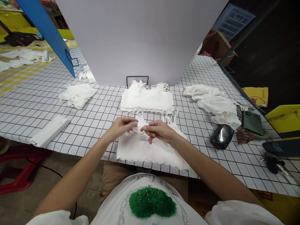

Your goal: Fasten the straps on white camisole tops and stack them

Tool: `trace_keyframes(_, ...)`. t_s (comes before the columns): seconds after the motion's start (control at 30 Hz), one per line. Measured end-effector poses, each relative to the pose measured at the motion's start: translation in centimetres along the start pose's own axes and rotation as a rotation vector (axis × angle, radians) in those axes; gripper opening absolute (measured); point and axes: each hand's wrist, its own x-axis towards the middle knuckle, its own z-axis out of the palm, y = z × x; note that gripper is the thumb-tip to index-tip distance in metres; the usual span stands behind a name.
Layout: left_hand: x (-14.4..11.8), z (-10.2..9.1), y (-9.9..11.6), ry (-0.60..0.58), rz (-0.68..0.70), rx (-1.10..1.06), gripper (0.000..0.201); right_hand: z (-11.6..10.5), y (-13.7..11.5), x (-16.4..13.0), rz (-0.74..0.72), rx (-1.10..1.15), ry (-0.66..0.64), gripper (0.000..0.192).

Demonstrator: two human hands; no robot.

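The white garment (150,147) lies flat at the near edge of the gridded counter (35,103), hem toward the person. Both hands meet over its top middle: the left hand (122,126) and the right hand (158,130) are each pinched closed on the same white strap (141,124). A stack of like garments (147,98) sits just beyond. Judgement: keep the strap untwisted and the pull light, so the body stays flat and square.

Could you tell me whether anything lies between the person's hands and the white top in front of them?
Nothing visible does. The left hand and right hand already pinch the upper edge of the white top; the folded stack lies beyond it.
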Motion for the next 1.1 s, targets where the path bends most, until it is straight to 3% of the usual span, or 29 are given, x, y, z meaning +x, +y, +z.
trace_keyframes(0.07,-1.2,0.9,-0.4,-0.107,-0.052,-0.075,0.042,0.0,-0.1,0.4,-0.01,0.019,0.016,0.036)
trace_keyframes(0.1,-1.7,1.5,-0.6,-0.104,-0.065,-0.11,0.043,0.0,-0.1,0.5,-0.017,0.022,0.022,0.037)
trace_keyframes(0.2,-2.2,2.7,-1.3,0.012,-0.038,-0.191,0.036,0.0,0.1,0.7,-0.035,0.002,0.052,0.039)
trace_keyframes(0.3,-2.3,3.0,-1.7,0.041,-0.018,-0.243,0.035,-0.5,0.4,0.6,-0.065,-0.182,0.136,0.042)
trace_keyframes(0.4,-2.3,2.9,-1.7,0.067,-0.017,-0.25,0.035,-0.8,0.6,0.2,-0.348,-0.558,0.317,0.04)
trace_keyframes(0.43,-2.3,2.9,-1.7,0.077,-0.009,-0.236,0.034,-0.7,0.6,0.1,-0.461,-0.67,0.321,0.039)
trace_keyframes(0.5,-2.4,2.9,-1.5,0.086,0.02,-0.198,0.032,-0.5,0.5,0.0,-0.581,-0.807,0.184,0.033)
trace_keyframes(0.57,-2.5,2.8,-1.2,0.083,0.05,-0.169,0.031,-0.1,0.4,0.2,-0.571,-0.842,0.046,0.023)
trace_keyframes(0.63,-2.5,2.8,-1.0,0.084,0.068,-0.146,0.031,0.1,0.5,0.6,-0.557,-0.849,0.055,0.02)
trace_keyframes(0.73,-2.3,2.5,-1.4,0.13,0.143,0.004,0.025,-0.1,0.9,1.4,-0.576,-0.876,0.165,0.02)
trace_keyframes(0.83,-2.0,2.0,-2.6,0.203,0.254,0.386,0.016,-0.7,1.1,1.9,-0.563,-0.855,0.237,0.019)
trace_keyframes(0.93,-1.6,1.7,-4.0,0.204,0.231,0.7,0.025,-1.3,1.0,2.1,-0.511,-0.796,0.299,0.021)
trace_keyframes(1.1,-1.2,1.3,-4.9,0.16,0.172,0.74,0.019,-1.5,1.0,2.6,-0.533,-0.774,0.271,0.018)
